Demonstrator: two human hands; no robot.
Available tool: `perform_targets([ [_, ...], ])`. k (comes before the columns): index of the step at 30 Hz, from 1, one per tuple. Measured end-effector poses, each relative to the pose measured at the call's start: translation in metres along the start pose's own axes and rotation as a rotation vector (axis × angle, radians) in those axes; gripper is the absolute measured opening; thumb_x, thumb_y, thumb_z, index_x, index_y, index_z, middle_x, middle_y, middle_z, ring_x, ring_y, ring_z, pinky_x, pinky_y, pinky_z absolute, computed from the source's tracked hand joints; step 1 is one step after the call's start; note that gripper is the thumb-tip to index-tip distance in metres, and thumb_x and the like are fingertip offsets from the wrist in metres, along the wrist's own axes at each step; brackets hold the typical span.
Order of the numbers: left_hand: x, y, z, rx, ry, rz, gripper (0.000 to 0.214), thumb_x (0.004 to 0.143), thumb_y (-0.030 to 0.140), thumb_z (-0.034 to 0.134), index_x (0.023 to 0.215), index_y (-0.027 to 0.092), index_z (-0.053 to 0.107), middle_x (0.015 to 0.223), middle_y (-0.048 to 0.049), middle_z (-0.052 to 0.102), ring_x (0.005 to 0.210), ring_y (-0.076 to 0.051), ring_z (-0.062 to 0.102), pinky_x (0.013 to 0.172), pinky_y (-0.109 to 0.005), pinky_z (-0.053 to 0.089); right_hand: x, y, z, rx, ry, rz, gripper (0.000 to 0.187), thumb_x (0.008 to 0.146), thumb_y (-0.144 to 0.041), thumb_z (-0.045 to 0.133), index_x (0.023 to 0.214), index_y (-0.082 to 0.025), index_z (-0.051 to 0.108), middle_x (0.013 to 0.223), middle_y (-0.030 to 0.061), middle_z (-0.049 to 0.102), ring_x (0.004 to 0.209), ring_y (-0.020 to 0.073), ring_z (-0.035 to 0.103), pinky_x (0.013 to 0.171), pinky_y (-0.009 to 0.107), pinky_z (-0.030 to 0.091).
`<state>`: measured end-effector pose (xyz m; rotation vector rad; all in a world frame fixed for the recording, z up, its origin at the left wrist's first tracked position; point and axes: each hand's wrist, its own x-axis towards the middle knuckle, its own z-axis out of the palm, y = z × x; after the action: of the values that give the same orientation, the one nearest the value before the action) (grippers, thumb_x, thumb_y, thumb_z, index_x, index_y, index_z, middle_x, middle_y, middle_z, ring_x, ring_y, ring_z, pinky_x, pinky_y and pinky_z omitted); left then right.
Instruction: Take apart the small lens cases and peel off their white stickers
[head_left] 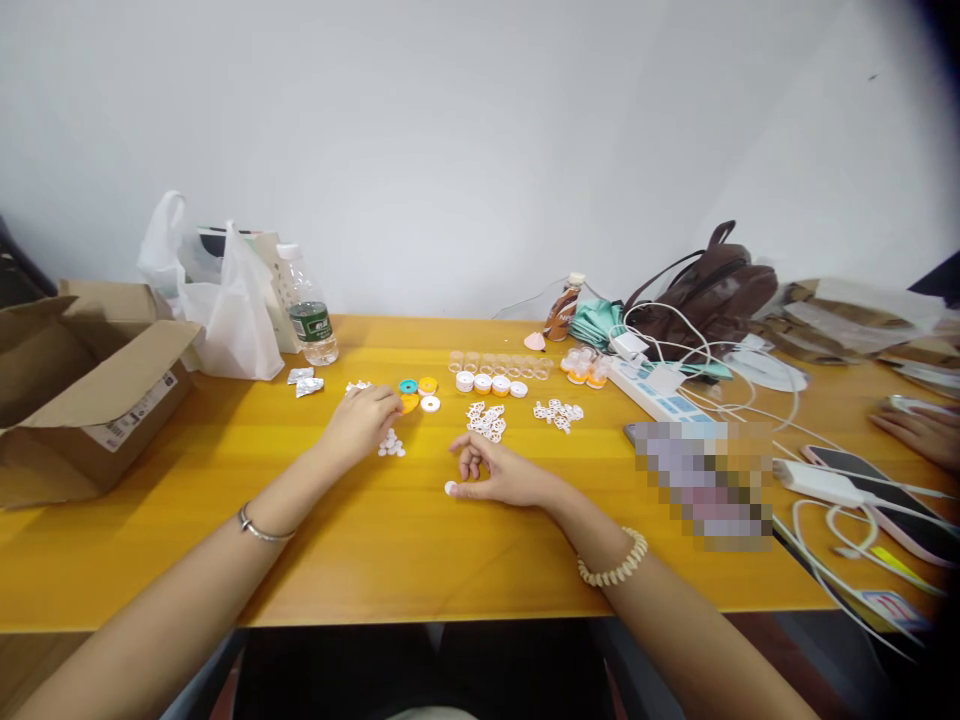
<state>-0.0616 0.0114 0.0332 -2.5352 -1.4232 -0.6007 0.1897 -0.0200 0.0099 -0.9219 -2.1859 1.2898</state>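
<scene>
Holds forearms (214, 582) out; nearer than the openwork heap (487, 421), curls right hand (501, 472) loosely at white disc (450, 488), likely steadying it; left of that heap, bunches left hand (363, 420) at orange disc (410, 402); cannot confirm grips.

From my end, I see slim silver-coloured metal bangle (259, 534) on bare left forearm (180, 595); chunky cream beaded bracelet (621, 574) on bare right forearm (690, 632).
</scene>
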Motion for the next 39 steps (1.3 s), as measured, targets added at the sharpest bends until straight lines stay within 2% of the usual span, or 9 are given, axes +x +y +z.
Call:
perform_targets([
  [7,0.022,-0.004,0.007,0.176,-0.120,0.000,0.019,0.085,0.019,0.045,0.080,0.016,0.063,0.082,-0.0095,0.062,0.083,-0.023,0.056,0.068,-0.032,0.033,-0.001,-0.001,-0.001,-0.041,-0.022,-0.005,0.039,0.073,-0.042,0.065,0.095,-0.020,0.043,0.077,-0.0032,0.048,0.071,0.0102,0.048,0.067,0.025,0.043],
  [17,0.029,-0.009,0.020,0.211,-0.132,0.002,0.021,0.085,0.019,0.044,0.079,0.017,0.064,0.082,-0.0091,0.064,0.083,-0.021,0.057,0.067,-0.031,0.033,0.000,-0.002,-0.002,-0.065,-0.010,-0.009,0.036,0.072,-0.043,0.065,0.092,-0.019,0.046,0.074,-0.0034,0.049,0.069,0.0096,0.049,0.065,0.024,0.042],
  [21,0.023,0.004,0.012,0.165,-0.098,0.003,0.022,0.087,0.019,0.043,0.084,0.016,0.064,0.087,-0.0096,0.063,0.084,-0.022,0.056,0.071,-0.032,0.037,0.000,-0.001,-0.001,-0.050,-0.016,-0.011,0.034,0.074,-0.042,0.064,0.092,-0.019,0.047,0.073,-0.0032,0.050,0.066,0.0097,0.049,0.062,0.023,0.042],
  [24,0.008,0.027,0.003,-0.008,-0.099,0.134,0.023,0.090,0.023,0.041,0.093,0.016,0.063,0.091,-0.0087,0.062,0.086,-0.020,0.056,0.076,-0.032,0.040,0.000,-0.006,-0.003,-0.049,0.025,-0.029,0.029,0.076,-0.042,0.061,0.089,-0.018,0.051,0.071,-0.0023,0.052,0.065,0.0104,0.049,0.061,0.024,0.042],
  [28,-0.019,0.057,-0.001,-0.214,-0.194,0.323,0.029,0.092,0.030,0.038,0.112,0.019,0.056,0.103,-0.0079,0.060,0.093,-0.019,0.055,0.083,-0.031,0.042,-0.001,-0.012,-0.024,-0.101,0.288,-0.071,0.024,0.079,-0.041,0.055,0.084,-0.017,0.055,0.077,0.0014,0.057,0.070,0.0128,0.051,0.067,0.027,0.042],
  [34,-0.034,0.066,0.015,-0.356,-0.205,0.233,0.037,0.089,0.039,0.045,0.120,0.021,0.050,0.108,-0.0079,0.058,0.097,-0.020,0.054,0.086,-0.034,0.044,-0.012,0.016,-0.110,-0.288,0.960,0.040,0.022,0.079,-0.038,0.047,0.086,-0.017,0.052,0.086,0.0074,0.058,0.079,0.0191,0.053,0.076,0.035,0.042],
  [36,-0.032,0.064,0.019,-0.407,-0.201,0.181,0.035,0.087,0.040,0.047,0.117,0.021,0.052,0.107,-0.0075,0.058,0.097,-0.020,0.054,0.087,-0.034,0.043,-0.015,0.037,-0.139,-0.533,1.175,0.158,0.027,0.076,-0.030,0.049,0.099,-0.015,0.049,0.104,0.0119,0.055,0.095,0.0236,0.050,0.087,0.040,0.037],
  [38,-0.031,0.064,0.020,-0.449,-0.208,0.158,0.033,0.086,0.040,0.049,0.113,0.021,0.054,0.105,-0.0073,0.058,0.097,-0.020,0.054,0.087,-0.033,0.044,-0.016,0.059,-0.160,-0.692,1.241,0.431,0.041,0.072,-0.024,0.051,0.110,-0.010,0.044,0.115,0.0184,0.049,0.109,0.0291,0.043,0.094,0.042,0.031],
  [39,-0.030,0.064,0.020,-0.463,-0.212,0.156,0.032,0.086,0.039,0.049,0.112,0.021,0.055,0.105,-0.0072,0.058,0.096,-0.020,0.054,0.086,-0.033,0.044,-0.016,0.069,-0.167,-0.696,1.250,0.479,0.045,0.071,-0.023,0.051,0.113,-0.007,0.042,0.117,0.0221,0.047,0.111,0.0321,0.041,0.094,0.044,0.030],
])
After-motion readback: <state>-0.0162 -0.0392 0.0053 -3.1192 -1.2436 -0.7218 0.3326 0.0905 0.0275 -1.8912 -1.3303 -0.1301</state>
